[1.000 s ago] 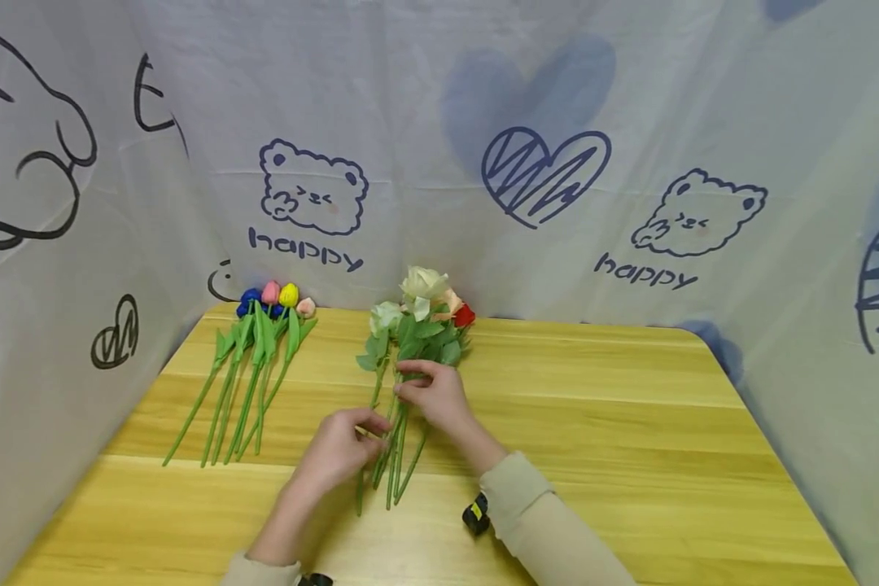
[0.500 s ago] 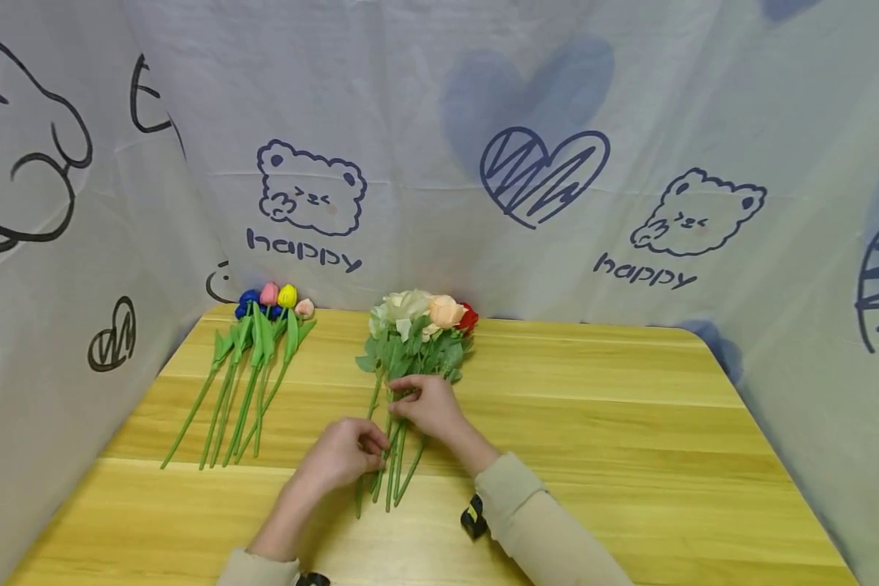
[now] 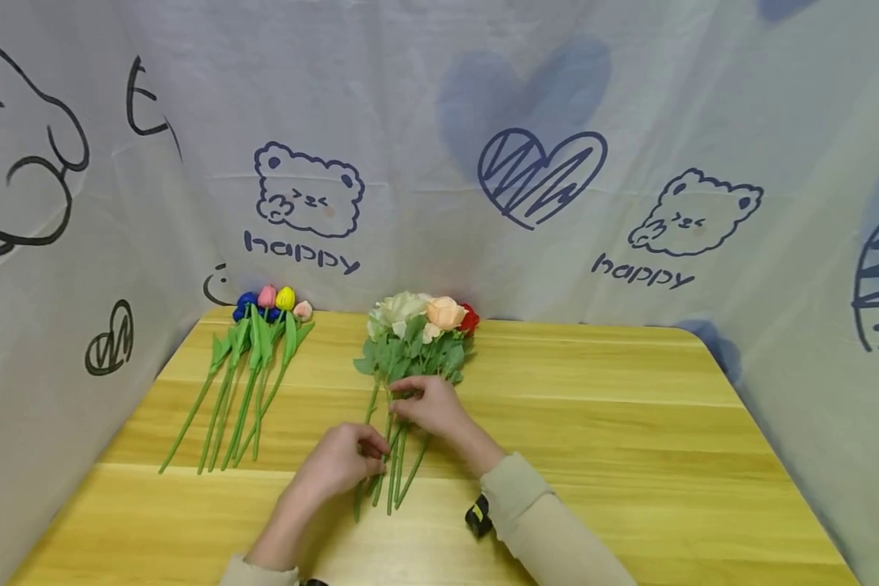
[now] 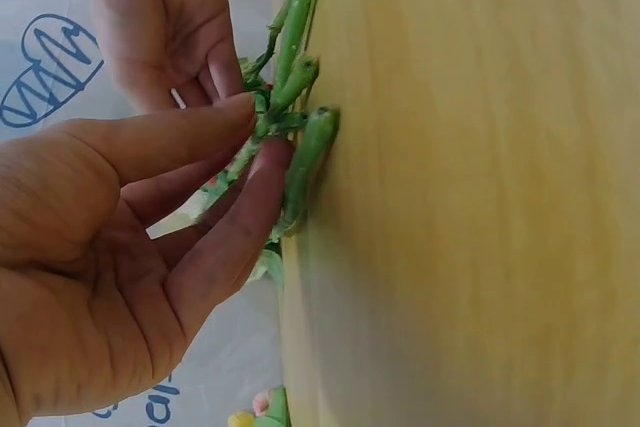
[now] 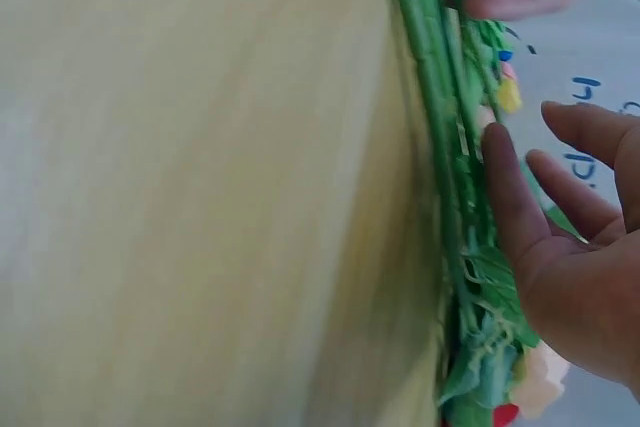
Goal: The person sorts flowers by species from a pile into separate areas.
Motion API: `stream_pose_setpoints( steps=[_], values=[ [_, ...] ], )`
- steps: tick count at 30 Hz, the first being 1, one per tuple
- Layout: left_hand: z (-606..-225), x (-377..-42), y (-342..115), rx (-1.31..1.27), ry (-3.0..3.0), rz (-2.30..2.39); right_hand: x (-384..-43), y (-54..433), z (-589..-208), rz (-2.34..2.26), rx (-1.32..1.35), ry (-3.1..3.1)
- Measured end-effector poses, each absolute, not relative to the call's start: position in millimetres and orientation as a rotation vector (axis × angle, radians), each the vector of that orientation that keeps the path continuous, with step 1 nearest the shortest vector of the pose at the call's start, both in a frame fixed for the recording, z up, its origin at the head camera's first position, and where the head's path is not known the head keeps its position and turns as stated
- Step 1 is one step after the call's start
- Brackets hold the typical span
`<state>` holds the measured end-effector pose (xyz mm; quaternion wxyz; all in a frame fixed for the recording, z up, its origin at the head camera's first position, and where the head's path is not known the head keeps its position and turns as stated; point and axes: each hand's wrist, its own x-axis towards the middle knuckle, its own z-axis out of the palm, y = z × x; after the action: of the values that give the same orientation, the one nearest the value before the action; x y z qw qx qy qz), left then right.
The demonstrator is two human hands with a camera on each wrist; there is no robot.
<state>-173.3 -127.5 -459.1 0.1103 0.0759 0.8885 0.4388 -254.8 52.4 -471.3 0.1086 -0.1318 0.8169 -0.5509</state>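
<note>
A bunch of artificial roses lies mid-table in the head view, with a white rose (image 3: 401, 309), a peach rose (image 3: 445, 312) and a red rose (image 3: 470, 319). My left hand (image 3: 347, 460) pinches a thin green stem near its lower end, thumb against fingers, as the left wrist view shows. Higher up the bunch is my right hand (image 3: 434, 407), just below the leaves (image 3: 413, 354). In the right wrist view its thumb (image 5: 510, 182) touches a stem while the fingers stand apart from it. Several cut stem ends (image 4: 322, 127) point toward the left wrist camera.
Artificial tulips (image 3: 252, 358) in blue, pink and yellow lie to the left, stems fanned toward the front. A printed cloth (image 3: 425, 203) hangs behind the wooden table (image 3: 593, 407) and along both sides.
The white rose head has dropped lower among the others, and the peach rose shows fully. My right hand has moved slightly down the stems; my left hand has stayed near the same place.
</note>
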Motion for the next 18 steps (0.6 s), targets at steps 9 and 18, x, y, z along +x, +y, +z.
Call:
stream_pose_setpoints(
  steps=[9, 18],
  values=[
    [-443.7, -171.1, -131.1, 0.146, 2.64, 1.35, -241.7, 89.6, -444.3, -1.706, -0.375, 2.437],
    [-435.1, -178.4, -152.9, 0.445, 3.125, 1.205, -226.5, 143.3, -417.9, -1.755, -0.498, 2.819]
  ],
)
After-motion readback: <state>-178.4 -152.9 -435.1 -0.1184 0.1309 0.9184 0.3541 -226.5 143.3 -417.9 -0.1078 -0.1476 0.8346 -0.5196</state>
